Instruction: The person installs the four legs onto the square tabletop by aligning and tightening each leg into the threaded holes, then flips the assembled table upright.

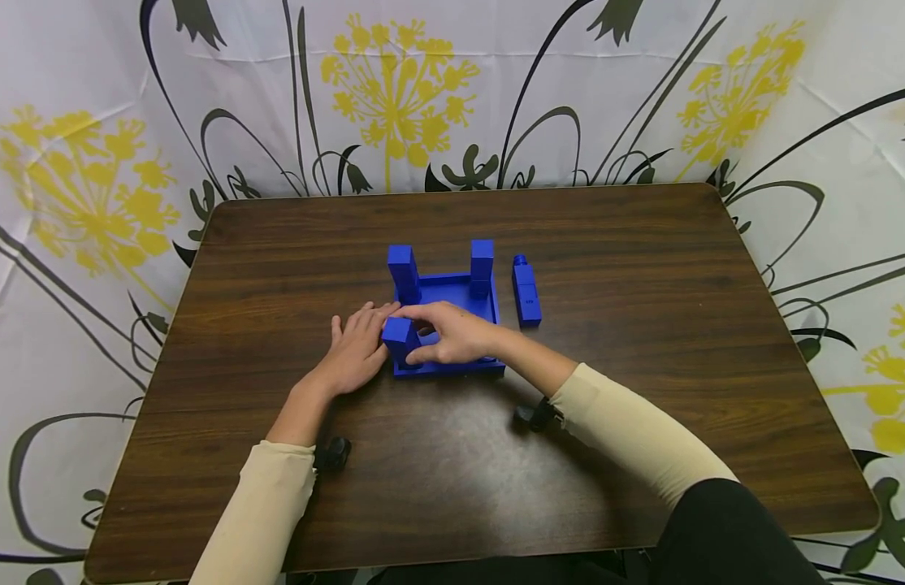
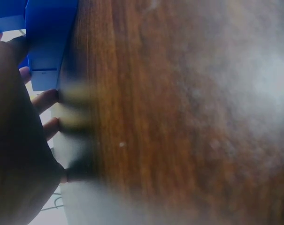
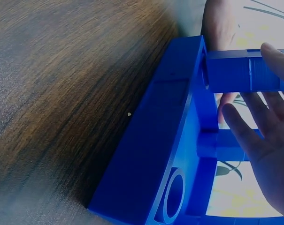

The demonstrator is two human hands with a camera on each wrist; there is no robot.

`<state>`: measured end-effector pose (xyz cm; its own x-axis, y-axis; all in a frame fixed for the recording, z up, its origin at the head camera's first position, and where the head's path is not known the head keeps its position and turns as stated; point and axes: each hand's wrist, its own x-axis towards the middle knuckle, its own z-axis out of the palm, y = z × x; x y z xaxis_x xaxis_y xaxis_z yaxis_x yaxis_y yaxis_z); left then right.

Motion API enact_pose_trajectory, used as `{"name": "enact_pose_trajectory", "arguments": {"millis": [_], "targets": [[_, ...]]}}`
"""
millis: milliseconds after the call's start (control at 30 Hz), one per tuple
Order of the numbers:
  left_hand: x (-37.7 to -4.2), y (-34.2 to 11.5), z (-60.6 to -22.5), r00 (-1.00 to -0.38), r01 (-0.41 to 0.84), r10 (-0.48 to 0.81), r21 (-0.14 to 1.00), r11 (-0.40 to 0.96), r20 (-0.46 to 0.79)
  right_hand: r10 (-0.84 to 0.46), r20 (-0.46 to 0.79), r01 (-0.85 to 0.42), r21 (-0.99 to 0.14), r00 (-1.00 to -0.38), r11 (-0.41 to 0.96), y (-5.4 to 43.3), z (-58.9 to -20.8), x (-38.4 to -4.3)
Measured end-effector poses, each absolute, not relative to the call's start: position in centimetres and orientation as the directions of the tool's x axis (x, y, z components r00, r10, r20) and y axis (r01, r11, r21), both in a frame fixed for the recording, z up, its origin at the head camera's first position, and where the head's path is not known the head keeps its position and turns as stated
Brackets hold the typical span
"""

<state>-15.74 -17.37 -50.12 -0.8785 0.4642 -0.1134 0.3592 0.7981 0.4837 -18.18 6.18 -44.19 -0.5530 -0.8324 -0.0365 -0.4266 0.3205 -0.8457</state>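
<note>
A blue square base (image 1: pixel 452 370) with low walls lies on the table, its hollow side up. At its front-left corner stands a blue leg (image 1: pixel 400 340), which my right hand (image 1: pixel 458 333) grips between thumb and fingers. In the right wrist view, the lower end of this leg (image 3: pixel 228 74) sits against the base's corner. My left hand (image 1: pixel 356 351) rests along the base's left side with fingers spread and straight, touching it. Two more blue legs, one back left (image 1: pixel 403 270) and one back right (image 1: pixel 482 264), rise from the far corners. An open round socket (image 3: pixel 173 196) shows in the front-right corner.
To the right of the base lies a loose blue leg (image 1: pixel 527 294) with a narrower round end pointing away. Everything rests on a dark wood-grain table (image 1: pixel 643 325). A flowered curtain (image 1: pixel 394 89) hangs behind the far edge and beside the table.
</note>
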Motion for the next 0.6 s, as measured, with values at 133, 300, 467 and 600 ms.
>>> {"name": "enact_pose_trajectory", "arguments": {"millis": [133,300,467,600], "targets": [[-15.67,-17.37,-50.18,-0.880,0.356,0.462,0.485,0.799,-0.114,-0.821,-0.021,-0.433,-0.842,-0.571,0.323,6.12,-44.32,-18.04],[-15.67,-17.39,-50.19,-0.879,0.351,0.462,0.493,0.796,-0.121,-0.803,-0.010,-0.443,-0.830,-0.596,0.338,6.04,-44.31,-17.87],[-15.64,-17.37,-50.18,-0.879,0.349,0.461,0.491,0.798,-0.124,-0.786,-0.002,-0.438,-0.830,-0.618,0.346,5.94,-44.26,-17.65],[-15.65,-17.32,-49.98,-0.880,0.348,0.458,0.487,0.801,-0.124,-0.767,0.013,-0.453,-0.813,-0.642,0.366,5.88,-44.21,-17.52]]}}
